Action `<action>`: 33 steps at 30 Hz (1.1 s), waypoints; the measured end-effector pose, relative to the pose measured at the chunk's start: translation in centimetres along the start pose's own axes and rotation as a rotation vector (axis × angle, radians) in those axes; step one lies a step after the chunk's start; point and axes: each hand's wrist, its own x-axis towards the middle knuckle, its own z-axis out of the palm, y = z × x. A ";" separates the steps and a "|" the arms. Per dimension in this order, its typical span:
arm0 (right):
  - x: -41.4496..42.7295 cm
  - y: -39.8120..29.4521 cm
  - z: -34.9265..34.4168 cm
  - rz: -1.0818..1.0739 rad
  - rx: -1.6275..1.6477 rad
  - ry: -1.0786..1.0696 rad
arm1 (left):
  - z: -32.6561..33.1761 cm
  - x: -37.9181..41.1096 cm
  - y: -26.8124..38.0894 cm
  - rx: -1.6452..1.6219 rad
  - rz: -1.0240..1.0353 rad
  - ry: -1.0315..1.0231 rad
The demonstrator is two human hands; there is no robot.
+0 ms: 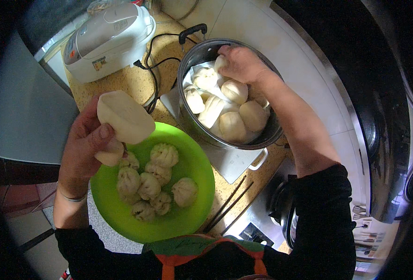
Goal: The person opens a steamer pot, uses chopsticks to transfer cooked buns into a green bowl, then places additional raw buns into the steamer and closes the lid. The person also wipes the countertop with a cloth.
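Observation:
My left hand [87, 140] grips a large pale bun [126, 117] and a smaller pale bun [110, 153] above the left edge of a bright green bowl [199, 196]. Several pleated stuffed buns [164, 155] lie inside the bowl. At the upper right, my right hand [243, 63] reaches into a deep metal pot [184, 115], with its fingers around a pale bun [221, 64] near the far wall. Smooth and pleated buns [234, 91] sit below it on a white liner [196, 68]. My right forearm covers part of the pot's right side.
A white rice cooker [112, 42] stands at the back left, its black cord [154, 80] running toward the pot. Under the pot lies a white board [227, 164] with a handle. Chopsticks [227, 206] rest beside the bowl. A gas stove [280, 199] is partly behind my right sleeve.

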 end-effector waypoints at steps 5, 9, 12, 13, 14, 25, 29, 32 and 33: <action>0.0 -0.3 0.7 0.082 0.063 0.151 | -0.2 0.2 0.0 -0.017 -0.003 -0.002; 0.1 -2.0 0.3 0.197 -0.030 0.064 | 0.0 0.3 0.1 -0.018 0.018 -0.010; 0.4 -1.0 -1.0 0.173 0.002 0.080 | -0.1 0.0 0.1 -0.040 0.015 -0.008; 0.3 -0.7 -2.4 0.174 0.043 0.075 | -0.4 -0.1 -0.3 -0.045 0.035 0.012; 0.1 -0.1 -3.3 0.175 0.083 0.071 | -0.6 -0.2 -0.6 -0.050 0.056 0.032; -3.0 5.0 0.7 -0.117 -0.243 -0.143 | -0.4 0.2 -0.2 -0.027 0.021 -0.003; -2.7 4.4 0.6 0.059 -0.208 -0.036 | -0.4 0.3 -0.3 -0.037 0.026 0.028; -2.9 3.7 0.8 0.031 -0.246 0.066 | -0.9 0.2 -0.8 -0.042 0.039 0.023; -2.5 5.1 2.7 0.019 -0.284 0.139 | -0.8 0.4 -0.8 -0.040 0.039 0.003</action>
